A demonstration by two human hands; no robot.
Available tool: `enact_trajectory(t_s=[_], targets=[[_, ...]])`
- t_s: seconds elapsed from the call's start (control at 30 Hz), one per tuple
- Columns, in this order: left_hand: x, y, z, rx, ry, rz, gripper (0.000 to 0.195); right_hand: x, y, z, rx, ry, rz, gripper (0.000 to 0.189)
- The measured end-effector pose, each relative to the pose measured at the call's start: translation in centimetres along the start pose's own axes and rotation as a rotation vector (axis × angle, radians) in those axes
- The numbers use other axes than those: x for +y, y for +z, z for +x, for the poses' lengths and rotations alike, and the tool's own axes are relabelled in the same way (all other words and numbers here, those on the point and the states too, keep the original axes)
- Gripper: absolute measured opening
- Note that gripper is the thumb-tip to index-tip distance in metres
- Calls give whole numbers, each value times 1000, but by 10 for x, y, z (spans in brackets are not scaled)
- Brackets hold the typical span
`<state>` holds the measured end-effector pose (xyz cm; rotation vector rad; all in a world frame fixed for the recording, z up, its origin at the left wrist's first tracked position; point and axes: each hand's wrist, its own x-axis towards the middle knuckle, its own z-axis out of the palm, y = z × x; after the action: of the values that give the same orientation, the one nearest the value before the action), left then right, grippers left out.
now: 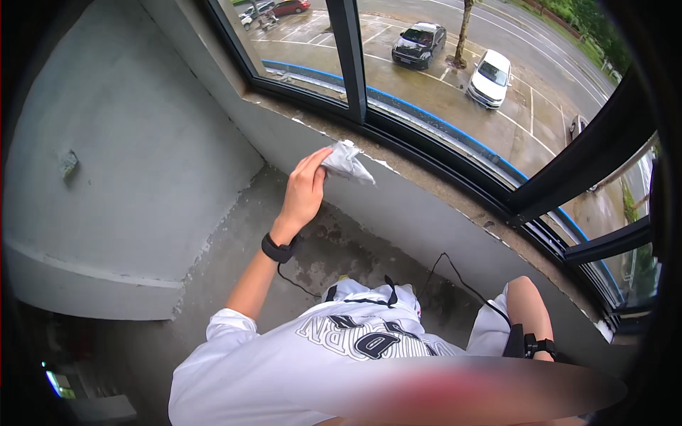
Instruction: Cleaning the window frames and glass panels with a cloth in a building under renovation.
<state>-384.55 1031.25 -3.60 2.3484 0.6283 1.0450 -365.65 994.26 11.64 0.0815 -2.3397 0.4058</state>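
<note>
My left hand (306,189) grips a crumpled white cloth or wipe (347,162) between thumb and fingers. The cloth lies against the top edge of the grey wall (426,205), just under the window sill (410,160). A black band (278,248) with a thin cable circles my left wrist. On the right, my bent arm (527,306) wears another black wristband (542,347). The right hand itself is out of sight behind a blurred patch.
Dark-framed windows (356,64) run along the wall, with a parking lot (453,96) and cars outside. White flaking patches (389,166) mark the sill's edge. A black cable (466,285) loops by the wall. Bare concrete floor (319,234) lies below.
</note>
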Motion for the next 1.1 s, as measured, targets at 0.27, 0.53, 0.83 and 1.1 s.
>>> enact_trajectory(t_s=[0.27,0.53,0.83,1.1], targets=[[131,34,217,403,605,-92,49,18,-24,33,-44,-40,-36,37],[104,184,221,258,623,-63,50,52,58,-32,1127,119,-107,29],[75,261,175,45,589,132,75,43,170,-167,1261,2101,-290,43],[218,178,322,360,981,24,56,14,81,-177,1029,2078,-819,42]])
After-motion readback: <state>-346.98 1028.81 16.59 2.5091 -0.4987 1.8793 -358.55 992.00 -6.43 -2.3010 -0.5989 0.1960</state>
